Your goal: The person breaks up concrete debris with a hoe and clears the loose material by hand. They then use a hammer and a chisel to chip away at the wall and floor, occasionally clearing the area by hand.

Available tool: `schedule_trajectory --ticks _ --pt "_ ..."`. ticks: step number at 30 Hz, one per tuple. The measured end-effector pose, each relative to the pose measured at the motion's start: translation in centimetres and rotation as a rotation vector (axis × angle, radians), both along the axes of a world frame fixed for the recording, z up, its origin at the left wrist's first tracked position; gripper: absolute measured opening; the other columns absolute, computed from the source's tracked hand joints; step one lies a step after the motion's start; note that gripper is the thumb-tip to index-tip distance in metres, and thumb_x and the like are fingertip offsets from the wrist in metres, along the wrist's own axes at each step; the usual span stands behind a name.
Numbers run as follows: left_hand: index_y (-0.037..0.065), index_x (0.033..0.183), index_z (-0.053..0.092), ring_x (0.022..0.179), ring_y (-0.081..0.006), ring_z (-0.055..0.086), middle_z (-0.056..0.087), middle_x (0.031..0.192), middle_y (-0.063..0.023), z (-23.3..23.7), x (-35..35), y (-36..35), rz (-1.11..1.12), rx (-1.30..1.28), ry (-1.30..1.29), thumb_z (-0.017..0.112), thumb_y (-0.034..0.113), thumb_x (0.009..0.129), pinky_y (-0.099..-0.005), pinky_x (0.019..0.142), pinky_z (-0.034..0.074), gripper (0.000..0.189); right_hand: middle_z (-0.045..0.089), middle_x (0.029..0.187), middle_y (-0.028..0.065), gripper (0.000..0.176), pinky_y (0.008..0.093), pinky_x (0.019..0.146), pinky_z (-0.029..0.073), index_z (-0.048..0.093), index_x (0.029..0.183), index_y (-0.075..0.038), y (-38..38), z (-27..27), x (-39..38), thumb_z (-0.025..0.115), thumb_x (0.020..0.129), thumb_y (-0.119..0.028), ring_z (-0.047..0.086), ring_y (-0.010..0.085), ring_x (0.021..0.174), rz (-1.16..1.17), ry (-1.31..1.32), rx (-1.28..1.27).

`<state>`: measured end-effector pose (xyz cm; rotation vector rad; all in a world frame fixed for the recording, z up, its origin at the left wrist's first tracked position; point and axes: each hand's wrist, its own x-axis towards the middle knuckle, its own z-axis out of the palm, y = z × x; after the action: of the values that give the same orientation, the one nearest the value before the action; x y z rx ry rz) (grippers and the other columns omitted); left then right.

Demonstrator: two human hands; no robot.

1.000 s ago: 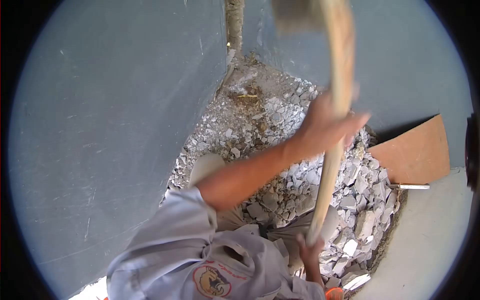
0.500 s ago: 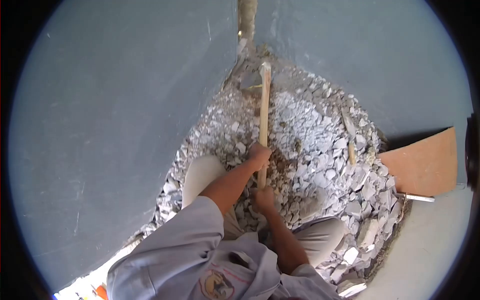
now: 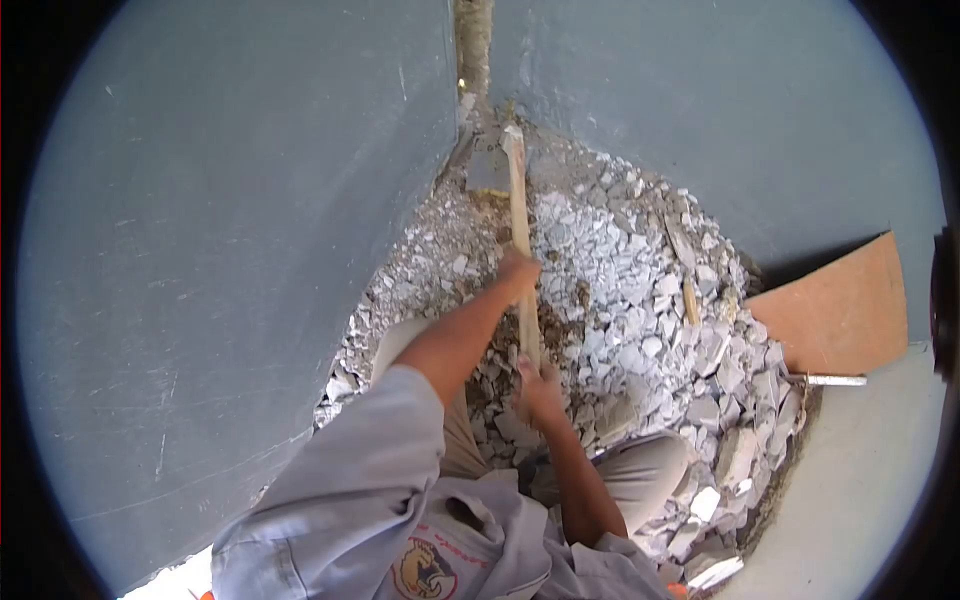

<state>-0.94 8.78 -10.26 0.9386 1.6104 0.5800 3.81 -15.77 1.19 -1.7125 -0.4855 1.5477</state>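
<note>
My left hand (image 3: 518,274) is closed around the middle of a long wooden handle. Lower down, near my body, my right hand (image 3: 539,396) grips the same handle close to its near end. It belongs to what looks like a hoe (image 3: 517,190), whose far end lies at the wall corner. Beside that end a flat grey patch, apparently its blade, rests against the rubble; its edges are hard to make out. Broken grey and white rubble (image 3: 610,270) spreads under and around the handle. My knees are bent on either side of the near end.
Grey-blue walls (image 3: 230,230) meet at the far corner, with a rough vertical gap (image 3: 473,45) between them. At the right a curved orange-brown sheet (image 3: 835,310) leans by the wall. A short wood strip (image 3: 690,300) lies on the rubble, and larger chunks (image 3: 738,455) pile at lower right.
My left hand has shifted farther up the handle. The handle now leans slightly, its far end more to the left and its near end more to the right. The view has shifted a little.
</note>
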Motion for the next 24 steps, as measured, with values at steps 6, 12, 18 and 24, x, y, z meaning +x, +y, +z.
schedule_trajectory --ticks 6,12,18,24 --pt "-0.010 0.118 0.057 0.083 -0.0355 0.072 0.068 0.102 -0.0255 2.2 -2.7 0.4 -0.074 -0.074 0.029 0.073 0.015 0.087 -0.0440 0.064 0.061 0.043 0.051 0.059 0.0023 0.030 0.0309 0.040 0.042 0.055 0.100 -0.001 1.7 0.7 -0.5 0.059 0.102 -0.030 0.051 0.0125 0.044 0.175 -0.014 0.107" --pt "-0.010 0.111 0.061 0.085 -0.0357 0.070 0.068 0.101 -0.0236 5.6 -1.9 3.8 -0.094 -0.233 -0.026 0.073 0.010 0.084 -0.0431 0.066 0.059 0.035 0.051 0.061 0.0018 0.031 0.0323 0.042 0.045 0.053 0.099 -0.003 3.7 1.5 -0.3 0.060 0.101 -0.033 0.052 0.0147 0.044 0.127 0.027 -0.010" --pt "-0.012 0.112 0.063 0.090 -0.0364 0.071 0.069 0.102 -0.0269 6.5 0.0 -5.0 -0.127 -0.059 -0.062 0.073 0.011 0.084 -0.0455 0.067 0.059 0.038 0.052 0.066 0.0016 0.030 0.0321 0.042 0.045 0.054 0.097 -0.003 -4.0 4.4 2.1 0.061 0.100 -0.033 0.053 0.0146 0.046 0.063 0.090 0.002" --pt "-0.011 0.097 0.067 0.072 -0.0308 0.070 0.068 0.085 -0.0204 3.9 -1.7 -3.3 0.035 -0.073 -0.010 0.075 0.011 0.084 -0.0439 0.058 0.058 0.027 0.052 0.069 0.0007 0.027 0.0315 0.044 0.045 0.057 0.102 -0.004 -3.2 5.0 2.5 0.061 0.100 -0.031 0.051 0.0139 0.048 0.285 -0.120 -0.017"
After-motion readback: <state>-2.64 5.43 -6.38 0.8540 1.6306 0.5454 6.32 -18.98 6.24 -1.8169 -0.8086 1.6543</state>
